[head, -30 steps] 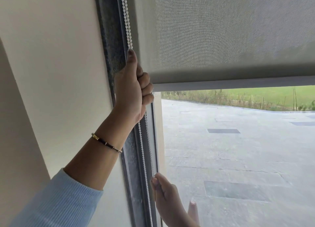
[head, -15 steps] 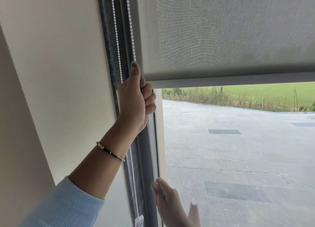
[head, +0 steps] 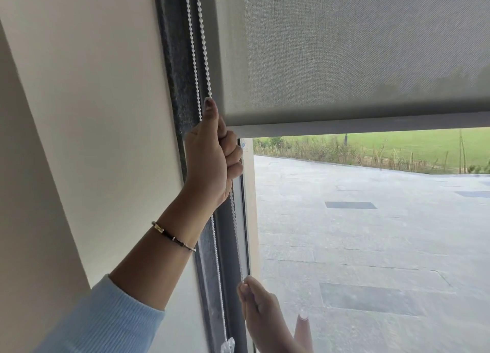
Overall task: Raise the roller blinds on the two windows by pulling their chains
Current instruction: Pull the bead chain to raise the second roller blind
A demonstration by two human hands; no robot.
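A grey mesh roller blind [head: 358, 50] covers the upper part of the window, its bottom bar [head: 371, 125] roughly level with my raised fist. A white bead chain [head: 202, 47] hangs in two strands down the dark frame at the blind's left edge. My left hand [head: 212, 156] is shut in a fist around the right strand, thumb pointing up along it. Lower down, my right hand [head: 261, 307] pinches the same strand between thumb and fingers at the bottom of the view. The chain's lower loop ends in a clear holder [head: 228, 346].
A cream wall [head: 92, 113] runs along the left of the dark window frame [head: 180, 87]. Through the glass below the blind lie a paved terrace [head: 371, 233] and a green lawn [head: 397, 143]. Only this one window is in view.
My left hand has slid down with the chain while my right hand stays low on it. The blind's bottom bar has risen slightly.
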